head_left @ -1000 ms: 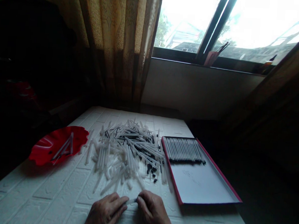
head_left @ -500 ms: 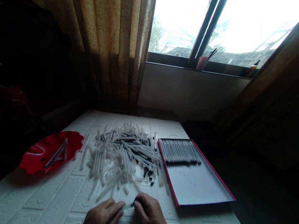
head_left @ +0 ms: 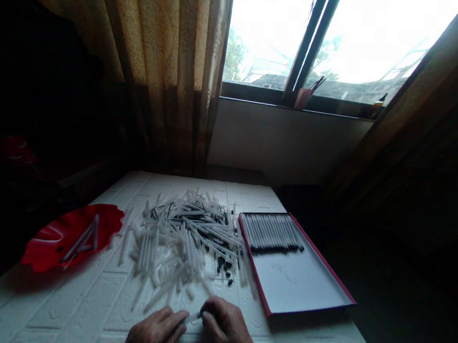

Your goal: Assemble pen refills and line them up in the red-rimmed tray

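At the near edge of the table, my left hand (head_left: 157,330) is closed around one end of a translucent pen (head_left: 192,318). My right hand (head_left: 227,326) pinches the pen's other end, where a dark tip shows between thumb and fingers. Most of the pen is hidden in the hands. Just beyond them spreads a pile of loose translucent pen barrels (head_left: 193,242), mixed with dark refills and clear caps. Several small black plugs (head_left: 225,267) lie at the pile's right side.
Right of the pile, a shallow box lid (head_left: 303,290) with red edges holds a row of pens (head_left: 274,232) with black ends. On the left, a red scalloped dish (head_left: 109,218) contains a few pen parts. Curtains and a window (head_left: 260,44) are behind the white brick-patterned table (head_left: 69,301).
The camera view has shifted slightly, so the table's contents appear a little further left. Both hands keep their hold on the pen, with almost no visible movement.
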The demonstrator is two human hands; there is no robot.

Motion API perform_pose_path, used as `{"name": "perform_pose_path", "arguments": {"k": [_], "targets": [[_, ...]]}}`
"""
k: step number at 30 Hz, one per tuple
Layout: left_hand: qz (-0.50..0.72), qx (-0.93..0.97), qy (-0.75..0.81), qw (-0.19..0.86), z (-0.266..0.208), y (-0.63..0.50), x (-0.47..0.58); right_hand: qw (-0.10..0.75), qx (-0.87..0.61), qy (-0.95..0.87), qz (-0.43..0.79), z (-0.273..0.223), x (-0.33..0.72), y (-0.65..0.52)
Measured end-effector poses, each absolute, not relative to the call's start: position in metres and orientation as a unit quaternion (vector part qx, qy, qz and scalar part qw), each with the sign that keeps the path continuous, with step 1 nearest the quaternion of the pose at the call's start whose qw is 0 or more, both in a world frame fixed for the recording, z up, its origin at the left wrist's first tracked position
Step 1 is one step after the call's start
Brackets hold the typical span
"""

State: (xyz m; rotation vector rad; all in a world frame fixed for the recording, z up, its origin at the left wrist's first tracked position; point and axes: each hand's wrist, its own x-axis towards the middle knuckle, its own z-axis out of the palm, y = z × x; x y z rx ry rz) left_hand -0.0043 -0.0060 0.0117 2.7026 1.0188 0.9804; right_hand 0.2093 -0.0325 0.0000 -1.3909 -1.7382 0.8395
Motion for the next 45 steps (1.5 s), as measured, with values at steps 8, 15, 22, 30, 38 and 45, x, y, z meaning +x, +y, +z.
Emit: {"name": "perform_pose_path", "arguments": {"k": [8,15,22,30,38,45], "targets": [[0.302,0.886,0.346,0.067,0.006,-0.006,-0.006,0.38,-0.522,-0.685,0.337,-0.003,0.211,-0.034],[0.298,0.876,0.363,0.11,0.002,-0.009,-0.007,0.384,-0.533,-0.674,0.338,-0.005,0.211,-0.033],[0.334,0.848,0.388,0.136,0.003,-0.009,-0.009,0.496,-0.526,-0.557,0.409,-0.012,0.22,-0.035],[0.249,0.866,0.385,0.2,0.015,-0.012,0.0,0.392,-0.529,-0.646,0.387,-0.006,0.221,-0.04],[0.211,0.862,0.43,0.166,0.022,-0.007,-0.002,0.358,-0.551,-0.682,0.321,-0.001,0.245,-0.047],[0.127,0.879,0.456,0.062,0.034,0.021,0.025,0.455,-0.553,-0.619,0.323,-0.015,0.26,-0.055]]}}
